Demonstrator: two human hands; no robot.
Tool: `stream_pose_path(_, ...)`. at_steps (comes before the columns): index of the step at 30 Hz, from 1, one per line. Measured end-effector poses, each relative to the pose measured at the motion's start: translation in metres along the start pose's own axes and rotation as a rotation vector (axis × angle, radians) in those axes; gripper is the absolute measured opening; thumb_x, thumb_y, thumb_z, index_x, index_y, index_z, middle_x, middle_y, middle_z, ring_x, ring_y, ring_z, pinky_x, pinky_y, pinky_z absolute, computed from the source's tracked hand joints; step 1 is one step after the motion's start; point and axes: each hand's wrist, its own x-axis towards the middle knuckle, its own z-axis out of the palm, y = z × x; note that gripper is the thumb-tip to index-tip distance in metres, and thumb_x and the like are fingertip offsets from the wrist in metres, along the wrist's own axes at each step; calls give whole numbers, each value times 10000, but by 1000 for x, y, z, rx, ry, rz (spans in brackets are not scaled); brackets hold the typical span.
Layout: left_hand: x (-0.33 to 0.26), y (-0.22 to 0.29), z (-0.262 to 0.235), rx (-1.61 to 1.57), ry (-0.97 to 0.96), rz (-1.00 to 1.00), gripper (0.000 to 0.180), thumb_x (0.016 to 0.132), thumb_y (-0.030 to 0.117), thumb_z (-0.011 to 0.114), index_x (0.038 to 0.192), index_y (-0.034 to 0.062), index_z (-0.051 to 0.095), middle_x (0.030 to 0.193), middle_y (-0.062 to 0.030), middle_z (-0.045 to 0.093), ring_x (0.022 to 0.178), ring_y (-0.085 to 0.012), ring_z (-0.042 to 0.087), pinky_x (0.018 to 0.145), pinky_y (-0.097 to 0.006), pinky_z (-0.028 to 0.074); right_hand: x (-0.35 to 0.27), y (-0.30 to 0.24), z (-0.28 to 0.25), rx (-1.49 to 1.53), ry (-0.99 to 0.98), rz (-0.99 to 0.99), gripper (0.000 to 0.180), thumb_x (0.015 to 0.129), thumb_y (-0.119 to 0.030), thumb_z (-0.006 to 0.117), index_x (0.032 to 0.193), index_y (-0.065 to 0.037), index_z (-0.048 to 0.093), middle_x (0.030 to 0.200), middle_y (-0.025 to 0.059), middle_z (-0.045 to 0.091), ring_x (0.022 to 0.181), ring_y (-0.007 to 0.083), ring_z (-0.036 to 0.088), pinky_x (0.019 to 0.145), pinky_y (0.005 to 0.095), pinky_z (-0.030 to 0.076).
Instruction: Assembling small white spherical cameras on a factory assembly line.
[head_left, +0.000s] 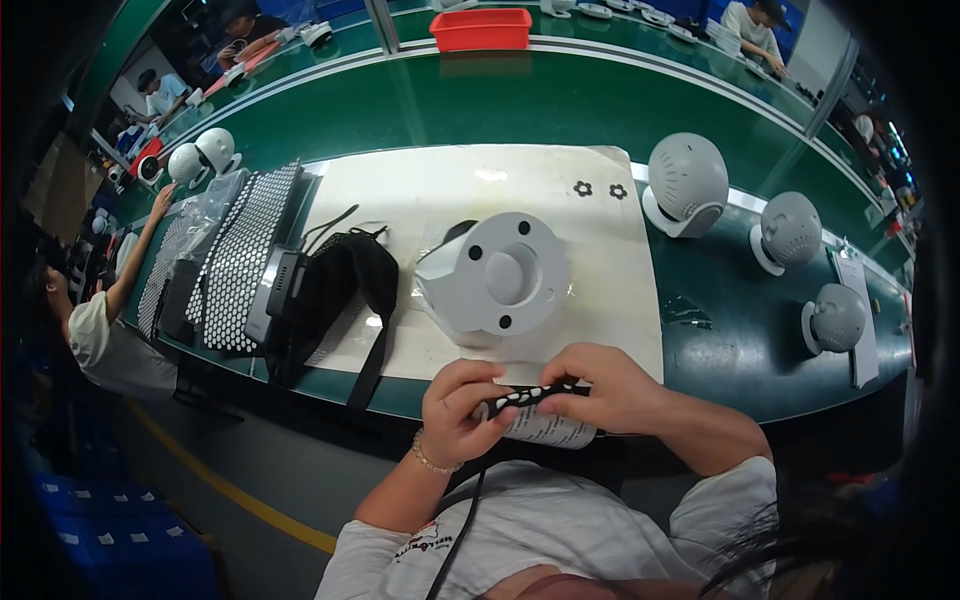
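My left hand (458, 410) and my right hand (612, 392) pinch a black sheet with white oval spots (518, 397), bent over near the table's front edge. Its pale printed back (555, 430) hangs below my fingers. Just beyond my hands, a white camera-like device (530, 300) lies with its round base facing up. Three dark round spots show on that base, around a raised centre disc. Clear plastic film lies under or around the device; how far it wraps it I cannot tell.
A cream mat (620, 290) covers the table's middle. On the left lie black white-dotted sheets (240, 260) and a bunched black cloth strap (345, 290). Grey-white round devices (690, 180) stand at right. A red bin (482, 30) sits far back. A co-worker's arm (140, 245) reaches in at left.
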Motion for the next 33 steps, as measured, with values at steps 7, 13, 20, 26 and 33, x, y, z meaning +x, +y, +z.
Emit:
stream_pose_path(7,6,-1,-1,-160,-206,-241,147,715,61,686,808,-6,595,694,-98,603,610,-168,555,562,-261,421,0,-2,0,-126,45,-113,244,735,-233,643,892,-53,591,816,94,591,766,255,563,682,332,441)
stream_pose_path(13,7,0,1,-67,-114,-123,124,685,47,688,785,20,620,664,-79,600,559,-195,545,526,-276,416,-2,-4,-7,36,11,-42,258,751,-224,646,926,-43,593,865,84,613,800,190,590,709,292,452)
stream_pose_path(20,8,0,-3,-54,-110,-36,156,664,21,691,803,32,621,699,-53,618,577,-192,548,536,-282,420,2,9,-12,543,-176,171,180,836,-169,579,935,-19,592,831,15,608,789,68,533,702,211,419)
stream_pose_path(26,8,0,-4,-66,-140,-31,163,659,13,693,804,37,623,718,-45,624,586,-193,549,537,-280,421,4,9,-11,469,-173,184,165,868,-151,526,936,-8,573,820,31,596,750,79,549,691,211,428)
stream_pose_path(33,6,-1,-4,-87,-135,-39,152,670,31,693,804,36,621,719,-49,622,588,-192,554,540,-280,423,8,19,-9,710,118,51,162,884,-98,487,1003,11,507,823,62,578,742,115,555,704,236,440)
